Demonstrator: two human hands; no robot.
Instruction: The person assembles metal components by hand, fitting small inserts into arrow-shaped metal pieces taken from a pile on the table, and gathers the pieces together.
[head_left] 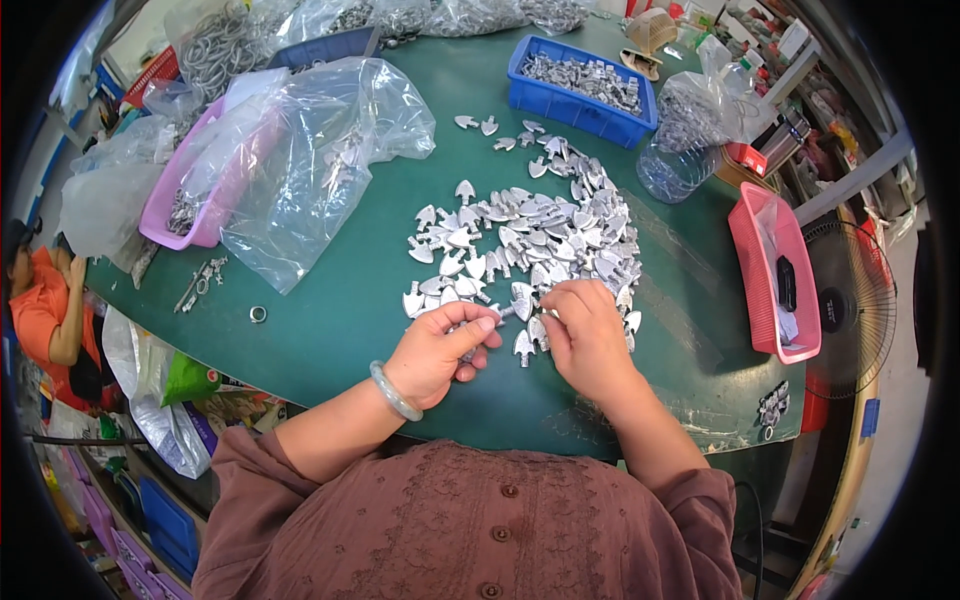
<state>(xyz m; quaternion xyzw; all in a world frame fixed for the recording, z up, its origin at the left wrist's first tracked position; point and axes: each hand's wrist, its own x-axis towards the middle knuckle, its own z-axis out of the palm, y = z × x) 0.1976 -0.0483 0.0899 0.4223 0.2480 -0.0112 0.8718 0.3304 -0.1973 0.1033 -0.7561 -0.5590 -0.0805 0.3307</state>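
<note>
On the green surface (pixel 330 330), just beyond the left hand (pixel 436 348) and right hand (pixel 592 335), the parts (pixel 560 235) are lying loose in one silver, arrowhead-shaped heap, a few straying toward the blue bin (pixel 570 113).

Main risk I'm flagging: slipping. One part (pixel 521 300) is sitting between the hands, its stem pointing at the left fingertips. If the grip is catching only the stem's end, that part could be twisting out and dropping among its lookalikes.

Second: the right hand is resting tight against the heap, so a stray knuckle could be pushing neighbours toward the near edge.

Third: the ring (pixel 258 314) is lying alone on the left; a wide swing of the left forearm (pixel 340 428) could be sweeping it off. Same worry on the right, where a small cluster (pixel 773 400) is resting close to the corner.

Hands: left is holding its fingers curled, thumb pressing toward forefinger; I'm judging it to be pinching that part by the stem. Something metallic is showing inside the lower fingers; I'm not making out what.

Right is bunching its fingertips beside the part's head, back of the hand facing up. Can't tell whether it's gripping anything: its own fingers are hiding the contact.
</note>
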